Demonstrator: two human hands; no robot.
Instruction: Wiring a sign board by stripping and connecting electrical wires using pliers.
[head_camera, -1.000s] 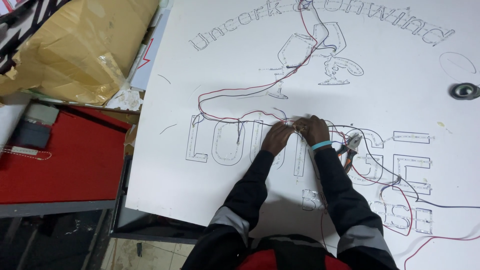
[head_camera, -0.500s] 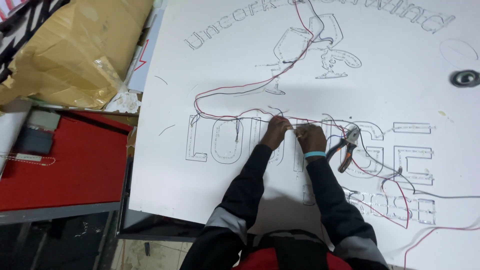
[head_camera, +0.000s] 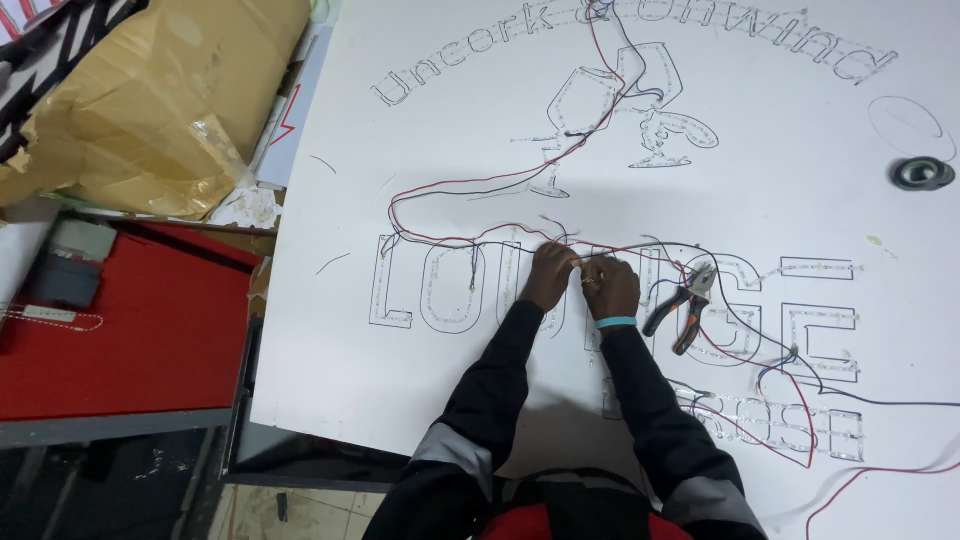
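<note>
A large white sign board (head_camera: 460, 380) lies flat, with outlined letters and two outlined wine glasses (head_camera: 620, 110) on it. Red and black wires (head_camera: 470, 195) run loosely over the letters. My left hand (head_camera: 548, 276) and my right hand (head_camera: 610, 286) are close together at the top of the big middle letters, both pinching thin wire ends between the fingertips. The right wrist wears a light blue band. Pliers (head_camera: 685, 300) with red and black handles lie on the board just right of my right hand.
A roll of dark tape (head_camera: 922, 173) rests at the board's right side. Left of the board stands a red table (head_camera: 130, 340) with a grey box (head_camera: 68, 262), and a crumpled tan wrapped bundle (head_camera: 130, 100) lies above it. The floor shows below the board's edge.
The view has shifted slightly, so the board sits a little lower and further right in frame. Both hands stay together on the wires at the same letters.
</note>
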